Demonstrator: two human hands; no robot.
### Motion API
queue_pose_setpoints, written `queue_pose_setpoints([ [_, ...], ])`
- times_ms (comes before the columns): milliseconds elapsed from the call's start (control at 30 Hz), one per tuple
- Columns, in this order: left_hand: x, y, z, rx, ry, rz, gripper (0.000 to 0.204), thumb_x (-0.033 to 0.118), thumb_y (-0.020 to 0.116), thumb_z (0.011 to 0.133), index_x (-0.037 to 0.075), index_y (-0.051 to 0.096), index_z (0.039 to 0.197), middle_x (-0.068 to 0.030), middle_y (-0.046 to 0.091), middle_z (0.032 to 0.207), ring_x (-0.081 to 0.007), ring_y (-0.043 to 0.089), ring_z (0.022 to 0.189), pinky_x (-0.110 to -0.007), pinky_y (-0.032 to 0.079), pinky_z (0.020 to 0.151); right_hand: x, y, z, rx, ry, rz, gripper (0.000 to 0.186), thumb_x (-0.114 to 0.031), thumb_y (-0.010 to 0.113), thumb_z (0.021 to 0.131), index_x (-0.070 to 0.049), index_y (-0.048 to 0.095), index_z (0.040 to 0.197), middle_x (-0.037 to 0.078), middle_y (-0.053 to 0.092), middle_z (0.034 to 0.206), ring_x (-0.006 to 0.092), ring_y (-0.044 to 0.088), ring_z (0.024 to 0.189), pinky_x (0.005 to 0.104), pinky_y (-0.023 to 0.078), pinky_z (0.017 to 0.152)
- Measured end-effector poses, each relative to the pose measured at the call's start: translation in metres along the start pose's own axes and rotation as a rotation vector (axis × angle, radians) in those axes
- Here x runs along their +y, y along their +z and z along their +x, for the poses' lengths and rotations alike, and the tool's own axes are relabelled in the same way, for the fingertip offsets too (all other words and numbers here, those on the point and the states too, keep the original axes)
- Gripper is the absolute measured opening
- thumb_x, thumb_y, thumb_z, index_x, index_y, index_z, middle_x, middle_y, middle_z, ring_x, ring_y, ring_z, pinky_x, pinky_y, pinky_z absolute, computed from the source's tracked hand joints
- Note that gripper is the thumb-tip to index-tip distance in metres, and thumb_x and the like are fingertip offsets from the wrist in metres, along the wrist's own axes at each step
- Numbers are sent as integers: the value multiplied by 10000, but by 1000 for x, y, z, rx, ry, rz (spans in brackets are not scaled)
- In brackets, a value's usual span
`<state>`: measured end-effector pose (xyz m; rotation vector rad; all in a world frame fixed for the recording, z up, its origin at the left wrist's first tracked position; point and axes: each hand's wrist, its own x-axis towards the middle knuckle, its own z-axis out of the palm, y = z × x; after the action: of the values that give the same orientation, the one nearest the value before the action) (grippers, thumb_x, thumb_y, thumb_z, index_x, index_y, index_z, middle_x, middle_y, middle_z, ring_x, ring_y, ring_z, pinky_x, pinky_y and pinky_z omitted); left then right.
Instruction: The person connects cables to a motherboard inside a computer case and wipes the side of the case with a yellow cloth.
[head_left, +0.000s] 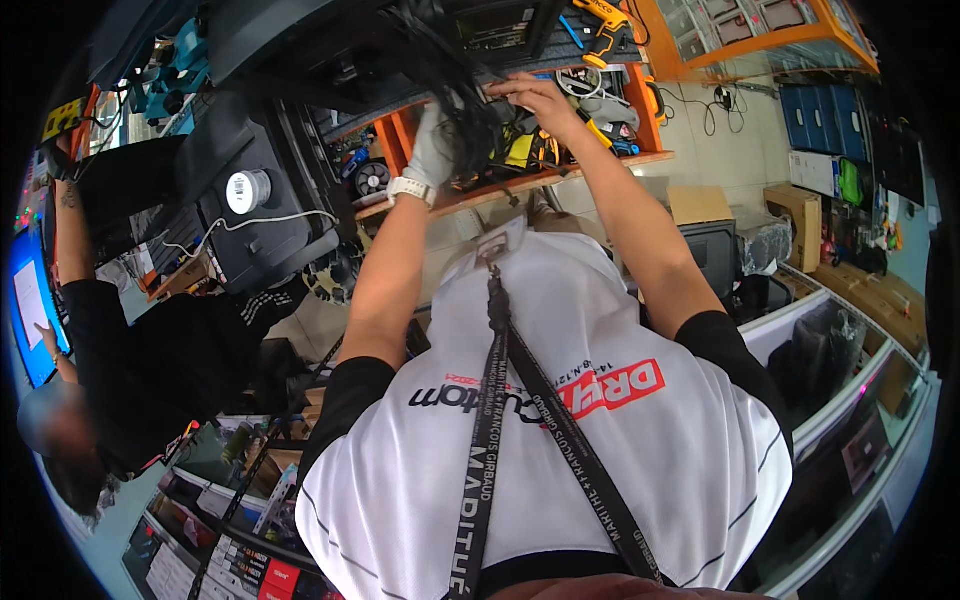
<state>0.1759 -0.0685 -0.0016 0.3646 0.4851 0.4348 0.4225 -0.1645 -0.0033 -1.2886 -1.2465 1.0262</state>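
Observation:
A tangled bundle of black cables (462, 115) hangs in front of me at the bench edge. My left hand (430, 145), in a pale grey glove with a white watch at the wrist, is closed round the left side of the bundle. From the right, my bare right hand (540, 102) reaches in with its fingers stretched toward the cables. Its fingertips are at the upper part of the bundle; whether they grip a strand is hard to see. Behind and below the cables is an open orange drawer (640, 157) holding tools and a black fan (373, 179).
A yellow power tool (603, 30) lies on the bench at upper right. To the left, a white tub (248, 191) sits on a black case (290, 215) with a white cable. Another person (150, 370) in black is at far left near a lit screen. Cardboard boxes (795, 225) stand at right.

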Motion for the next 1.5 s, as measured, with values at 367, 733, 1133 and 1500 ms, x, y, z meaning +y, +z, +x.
queue_pose_setpoints([
  [367, 28, -24, -46, 250, -39, 99, 1050, 895, 476, 1057, 25, 546, 1639, -232, 684, 1521, -410, 678, 1374, -563, 509, 1244, 29, -59, -7, 267, -21, -462, 343, -257, 835, 1054, -152, 793, 1378, 110, 830, 975, 298, 786, 846, 425, 604, 816],
  [733, 23, -40, -13, 29, 17, 830, 439, 389, 540, 1234, 45, 685, 1467, -83, 764, 1340, -177, 705, 1212, -339, 571, 1087, 19, -37, 9, 242, 274, -859, 337, -407, 916, 930, -124, 892, 1113, 156, 834, 916, 378, 806, 858, 484, 631, 801],
  [1133, 37, -57, 50, -76, 645, 1773, 409, 79, 744, 984, -1, 718, 1384, -181, 795, 1301, -427, 732, 1205, -451, 589, 1070, 12, -28, -4, 36, 359, -780, 386, -522, 865, 955, -138, 883, 1000, 137, 831, 905, 365, 797, 855, 481, 624, 793],
  [1500, 43, 17, 60, -36, -126, 312, 270, 99, 768, 1079, 14, 736, 1334, -157, 838, 1087, -314, 836, 925, -437, 708, 876, 42, -34, -10, 125, 236, -506, 310, -328, 777, 1019, -82, 854, 1192, 202, 800, 878, 414, 779, 841, 494, 631, 778],
])
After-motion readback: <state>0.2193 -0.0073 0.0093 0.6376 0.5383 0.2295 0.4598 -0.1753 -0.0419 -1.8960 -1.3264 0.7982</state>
